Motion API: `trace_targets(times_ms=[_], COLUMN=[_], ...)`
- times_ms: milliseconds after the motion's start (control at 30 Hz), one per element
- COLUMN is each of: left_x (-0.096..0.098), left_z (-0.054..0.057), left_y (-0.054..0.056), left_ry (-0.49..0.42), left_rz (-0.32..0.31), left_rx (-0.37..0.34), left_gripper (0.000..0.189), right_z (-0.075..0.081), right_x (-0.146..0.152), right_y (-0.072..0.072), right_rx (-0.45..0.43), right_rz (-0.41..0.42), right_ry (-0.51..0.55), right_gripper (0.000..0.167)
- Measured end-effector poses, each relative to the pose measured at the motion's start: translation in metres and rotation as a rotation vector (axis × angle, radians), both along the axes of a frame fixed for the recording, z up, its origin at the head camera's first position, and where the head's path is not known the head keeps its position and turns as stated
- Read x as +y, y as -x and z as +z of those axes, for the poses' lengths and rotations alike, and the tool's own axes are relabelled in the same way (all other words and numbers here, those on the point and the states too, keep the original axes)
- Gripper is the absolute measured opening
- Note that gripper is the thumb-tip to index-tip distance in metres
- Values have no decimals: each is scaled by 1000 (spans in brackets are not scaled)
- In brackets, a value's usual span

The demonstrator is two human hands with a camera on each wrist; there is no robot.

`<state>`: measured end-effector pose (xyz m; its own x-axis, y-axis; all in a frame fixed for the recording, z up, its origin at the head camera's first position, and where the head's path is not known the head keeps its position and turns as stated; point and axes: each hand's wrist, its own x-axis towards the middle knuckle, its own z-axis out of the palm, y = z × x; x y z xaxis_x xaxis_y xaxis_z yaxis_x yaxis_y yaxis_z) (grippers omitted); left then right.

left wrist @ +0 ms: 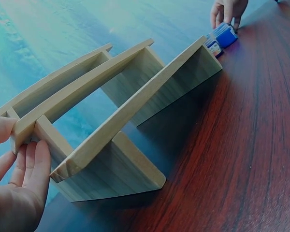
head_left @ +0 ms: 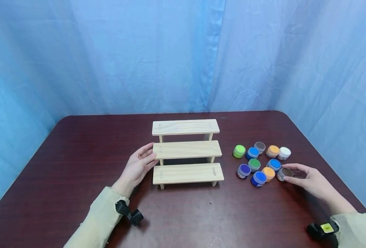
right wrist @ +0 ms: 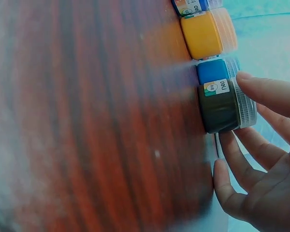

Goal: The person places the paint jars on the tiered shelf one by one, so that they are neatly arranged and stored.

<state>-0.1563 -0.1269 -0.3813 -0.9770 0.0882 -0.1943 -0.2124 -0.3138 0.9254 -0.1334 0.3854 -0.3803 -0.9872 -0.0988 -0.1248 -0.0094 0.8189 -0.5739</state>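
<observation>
A three-step wooden display stand (head_left: pixel 187 150) stands on the table, its steps rising toward the back. My left hand (head_left: pixel 136 169) pinches the left end of the middle step, thumb above and fingers below in the left wrist view. On the right side, my right hand (head_left: pixel 311 182) holds a dark brown paint jar (right wrist: pixel 220 108) by its clear lid, thumb on one side and fingers on the other. That jar sits at the right edge of a group of small paint jars, close beside a blue jar (head_left: pixel 274 164) and an orange jar (head_left: pixel 268 174).
Several more jars stand in the group, among them a light green jar (head_left: pixel 239 151), a purple jar (head_left: pixel 243 170), a white jar (head_left: pixel 284 153) and a grey jar (head_left: pixel 259 147). The dark red-brown table (head_left: pixel 77 165) has blue curtains (head_left: pixel 139 58) behind and beside it.
</observation>
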Motion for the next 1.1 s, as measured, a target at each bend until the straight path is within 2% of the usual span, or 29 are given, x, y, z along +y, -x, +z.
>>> trace_targets(times_ms=[300, 467, 567, 667, 833, 1100], left_x=[1, 2, 1, 1, 2, 1], left_z=[-1, -1, -1, -1, 0, 0], left_y=[1, 1, 1, 0, 1, 0], left_ry=[-30, -30, -22, -24, -5, -19], left_rz=[0, 4, 5, 2, 0, 15], left_rx=[3, 3, 3, 3, 1, 4], left_gripper=[55, 55, 55, 55, 55, 55], right_z=[6, 20, 29, 38, 49, 71], right_x=[5, 9, 6, 0, -18, -59], right_y=[-2, -4, -6, -7, -6, 12], right_rx=[35, 113, 174, 227, 313, 389], right_rz=[-49, -88, -103, -114, -145, -109], right_ry=[3, 27, 79, 159, 255, 328], right_gripper=[54, 50, 42, 36, 35, 33])
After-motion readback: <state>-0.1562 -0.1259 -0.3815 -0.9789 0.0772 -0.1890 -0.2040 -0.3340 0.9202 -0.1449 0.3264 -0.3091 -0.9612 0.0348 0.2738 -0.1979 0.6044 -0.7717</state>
